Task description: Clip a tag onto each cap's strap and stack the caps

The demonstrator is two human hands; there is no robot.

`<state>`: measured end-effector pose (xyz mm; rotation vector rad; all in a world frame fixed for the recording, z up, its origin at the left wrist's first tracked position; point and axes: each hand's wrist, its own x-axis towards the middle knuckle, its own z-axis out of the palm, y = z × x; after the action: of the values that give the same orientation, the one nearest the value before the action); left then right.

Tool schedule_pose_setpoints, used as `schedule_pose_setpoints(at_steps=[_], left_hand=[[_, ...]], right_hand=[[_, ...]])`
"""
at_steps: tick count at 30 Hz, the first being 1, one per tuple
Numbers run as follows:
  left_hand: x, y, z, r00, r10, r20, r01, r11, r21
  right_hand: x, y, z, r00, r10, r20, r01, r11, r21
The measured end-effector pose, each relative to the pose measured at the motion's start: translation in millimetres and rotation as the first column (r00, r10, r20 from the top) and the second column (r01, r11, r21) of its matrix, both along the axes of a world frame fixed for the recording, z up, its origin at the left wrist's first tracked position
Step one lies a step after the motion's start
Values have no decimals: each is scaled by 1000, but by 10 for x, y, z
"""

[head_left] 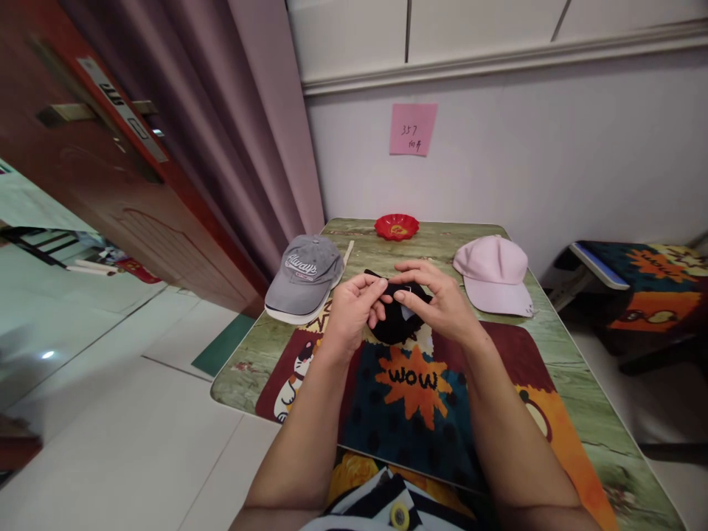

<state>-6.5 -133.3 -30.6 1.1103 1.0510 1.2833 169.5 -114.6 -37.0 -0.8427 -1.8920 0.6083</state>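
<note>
A small black cloth cap [390, 328] is between my hands over the table mat, its shape partly hidden by my fingers. A light grey patch shows on its right side. My left hand [359, 306] pinches the cap's upper left edge between thumb and fingers. From the right, my right hand [436, 299] curves over the cap, thumb and index finger close together on the fabric near the left fingertips. To the left lies a grey cap [307, 269] with white "Always" lettering. A pale pink cap [495, 273] rests on the right side.
The green wood-patterned table [243, 369] carries a colourful mat [412, 380] marked "WOW". A red scalloped dish [397, 226] stands at the back edge. On the wall hangs a pink note [413, 129]. A wooden door [144, 177] and a purple curtain [265, 96] are at left.
</note>
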Motion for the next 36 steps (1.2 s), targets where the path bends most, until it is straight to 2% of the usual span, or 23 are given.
schedule_pose_setpoints(at_steps=[3,6,9,12,15,17,25,32,36], left_hand=[[17,2,-30,1000,8,-24,-7,999,51],[21,6,-73,982,33,-188,-7,990,138],[37,9,-110,891,6,-453,96,975,201],[74,22,-144,811,78,-580,100,958,269],[95,53,-188,820,121,-560,71,948,309],[88,79,-225,846,119,-520,66,944,323],[13,144,-347,934,98,-344,27,940,340],[-17,153,-359,928,134,-346,10,923,384],[3,125,-314,901,174,-397,20,898,439]], right_hand=[[-8,12,-17,997,-13,-72,11,1000,-25],[11,31,-31,983,34,-183,-59,989,-132],[25,40,-48,948,52,-313,-146,947,-285],[14,42,-71,912,12,-410,-191,897,-398],[-5,44,-87,884,-22,-467,-218,864,-454],[-11,43,-86,881,-44,-472,-207,861,-466],[-11,43,-71,929,-113,-352,-38,918,-396],[2,62,-96,950,-188,-249,86,926,-367],[1,70,-122,955,-235,-180,169,932,-320]])
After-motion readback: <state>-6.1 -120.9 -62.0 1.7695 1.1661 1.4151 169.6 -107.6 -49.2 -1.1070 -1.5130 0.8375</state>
